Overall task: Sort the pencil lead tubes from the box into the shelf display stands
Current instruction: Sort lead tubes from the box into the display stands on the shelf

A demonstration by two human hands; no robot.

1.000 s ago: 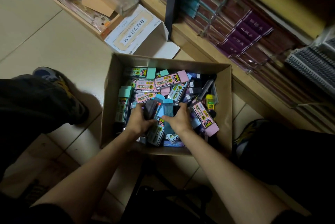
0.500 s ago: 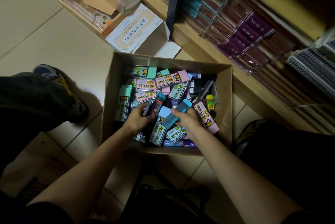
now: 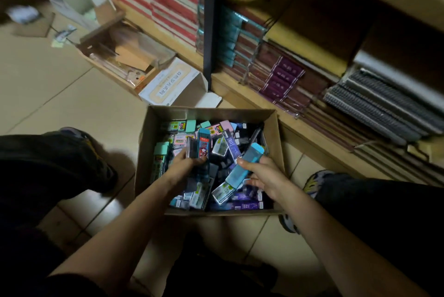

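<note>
1. Cardboard box (image 3: 143, 152): stands open on the tiled floor (image 3: 72, 95), between the person's knees. All positions below refer to this box.
2. White carton (image 3: 168, 85): lies on the floor just beyond the box's far left corner.
3. Pencil lead tubes (image 3: 223, 150): a loose pile of green, pink, blue and dark tubes that fills the box.
4. Left hand (image 3: 182, 168): over the left half of the box. The fingers are curled round a teal tube (image 3: 204, 144) with a red label and a dark tube (image 3: 191, 150) beside it. Both tubes stand upright above the pile.
5. Right hand (image 3: 263, 176): over the right half of the box. The fingers and thumb pinch a light blue tube (image 3: 245, 167), tilted, with its cap toward the box's right wall.
6. Shelf (image 3: 312, 135): runs along the right side of the box. Stacked notebooks (image 3: 283, 78) lie on it.
</note>
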